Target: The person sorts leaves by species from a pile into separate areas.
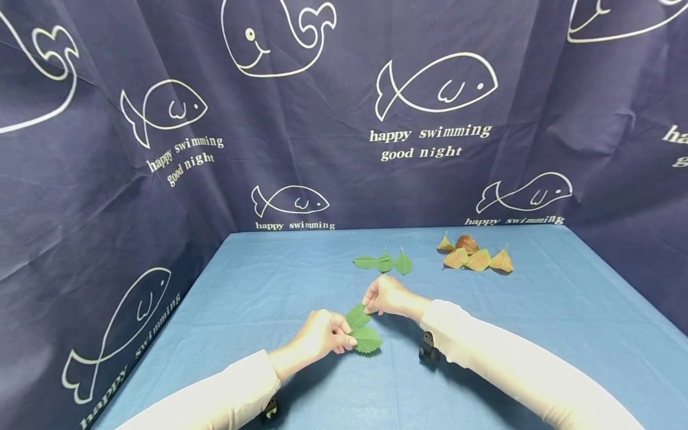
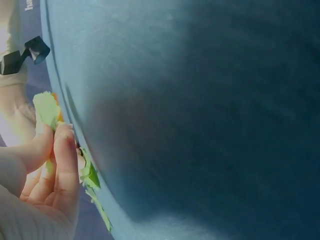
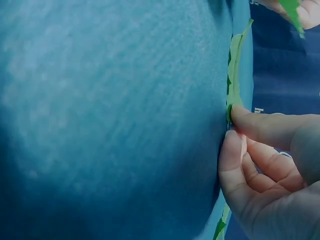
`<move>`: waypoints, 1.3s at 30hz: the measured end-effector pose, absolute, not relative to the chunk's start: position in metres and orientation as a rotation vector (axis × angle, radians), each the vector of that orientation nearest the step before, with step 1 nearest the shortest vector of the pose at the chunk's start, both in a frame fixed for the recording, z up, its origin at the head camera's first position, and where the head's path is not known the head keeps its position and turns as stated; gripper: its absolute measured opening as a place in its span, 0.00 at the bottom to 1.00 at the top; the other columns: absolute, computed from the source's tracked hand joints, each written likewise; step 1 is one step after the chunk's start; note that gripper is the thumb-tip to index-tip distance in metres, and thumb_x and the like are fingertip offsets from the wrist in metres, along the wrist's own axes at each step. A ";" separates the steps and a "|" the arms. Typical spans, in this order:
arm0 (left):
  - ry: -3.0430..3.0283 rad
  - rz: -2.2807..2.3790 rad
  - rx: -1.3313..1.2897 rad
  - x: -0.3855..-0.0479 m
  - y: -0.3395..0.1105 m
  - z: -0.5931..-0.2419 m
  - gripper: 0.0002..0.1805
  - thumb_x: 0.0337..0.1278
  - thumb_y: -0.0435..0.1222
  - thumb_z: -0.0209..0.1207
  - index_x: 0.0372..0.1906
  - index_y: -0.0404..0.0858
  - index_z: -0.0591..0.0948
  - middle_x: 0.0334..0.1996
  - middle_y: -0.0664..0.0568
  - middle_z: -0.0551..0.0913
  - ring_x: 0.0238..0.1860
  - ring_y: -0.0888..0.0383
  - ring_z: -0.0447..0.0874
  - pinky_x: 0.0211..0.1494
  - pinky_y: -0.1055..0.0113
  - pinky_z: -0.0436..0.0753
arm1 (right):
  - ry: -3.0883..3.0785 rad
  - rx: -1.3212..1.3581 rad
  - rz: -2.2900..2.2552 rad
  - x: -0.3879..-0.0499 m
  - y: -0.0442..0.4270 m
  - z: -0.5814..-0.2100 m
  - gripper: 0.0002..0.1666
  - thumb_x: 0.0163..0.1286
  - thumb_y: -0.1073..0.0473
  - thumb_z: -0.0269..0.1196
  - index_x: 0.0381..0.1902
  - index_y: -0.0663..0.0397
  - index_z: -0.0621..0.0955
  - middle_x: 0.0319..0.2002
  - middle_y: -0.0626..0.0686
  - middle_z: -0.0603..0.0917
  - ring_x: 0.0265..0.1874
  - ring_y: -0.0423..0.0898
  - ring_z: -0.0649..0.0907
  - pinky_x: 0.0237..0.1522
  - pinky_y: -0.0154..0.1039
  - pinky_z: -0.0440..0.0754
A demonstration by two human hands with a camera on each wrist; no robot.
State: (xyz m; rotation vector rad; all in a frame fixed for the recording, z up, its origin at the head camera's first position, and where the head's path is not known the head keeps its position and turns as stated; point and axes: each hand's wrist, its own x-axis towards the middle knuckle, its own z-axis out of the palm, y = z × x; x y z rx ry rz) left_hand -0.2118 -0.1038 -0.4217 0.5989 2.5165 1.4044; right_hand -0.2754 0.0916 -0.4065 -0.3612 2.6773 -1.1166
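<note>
Over the middle of the blue cloth, my left hand (image 1: 325,333) pinches a green leaf (image 1: 368,339) with toothed edges between thumb and fingers. Just beyond it lies a second green leaf (image 1: 357,316), and my right hand (image 1: 388,296) pinches that one at its right end. In the head view the two leaves sit side by side and partly overlap. The right wrist view shows the thumb and forefinger closed on the end of the second leaf (image 3: 234,75), which lies low along the cloth. In the left wrist view the held leaf (image 2: 46,107) stands up above the fingertips.
Behind my right hand, green leaves (image 1: 403,263) lie in a row. Farther right is a group of yellow-brown leaves (image 1: 478,260) with a darker brown, rounded thing (image 1: 466,243). Dark blue curtains (image 1: 344,119) with white fish drawings border the cloth-covered table (image 1: 258,286).
</note>
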 end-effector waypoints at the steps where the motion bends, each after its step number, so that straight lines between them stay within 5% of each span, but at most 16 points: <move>1: 2.502 1.417 0.603 -0.212 -0.104 -0.420 0.04 0.48 0.27 0.69 0.24 0.31 0.84 0.21 0.44 0.87 0.19 0.60 0.84 0.25 0.70 0.85 | 2.663 -0.365 -1.140 -0.275 0.093 -0.407 0.06 0.51 0.69 0.73 0.28 0.60 0.87 0.20 0.51 0.86 0.16 0.42 0.82 0.24 0.34 0.83; 27: 2.351 1.741 0.295 -0.236 -0.106 -0.402 0.09 0.49 0.22 0.65 0.37 0.20 0.83 0.31 0.33 0.87 0.28 0.48 0.89 0.37 0.61 0.89 | 2.083 -0.040 -1.619 -0.299 0.148 -0.406 0.18 0.64 0.69 0.64 0.50 0.76 0.80 0.27 0.51 0.85 0.23 0.38 0.81 0.33 0.31 0.84; 39: 2.234 1.936 0.116 -0.256 -0.101 -0.404 0.11 0.49 0.24 0.67 0.38 0.22 0.82 0.30 0.36 0.88 0.24 0.56 0.87 0.39 0.59 0.89 | 2.029 0.029 -1.749 -0.302 0.169 -0.397 0.21 0.65 0.69 0.62 0.54 0.77 0.75 0.27 0.49 0.85 0.25 0.37 0.83 0.34 0.29 0.85</move>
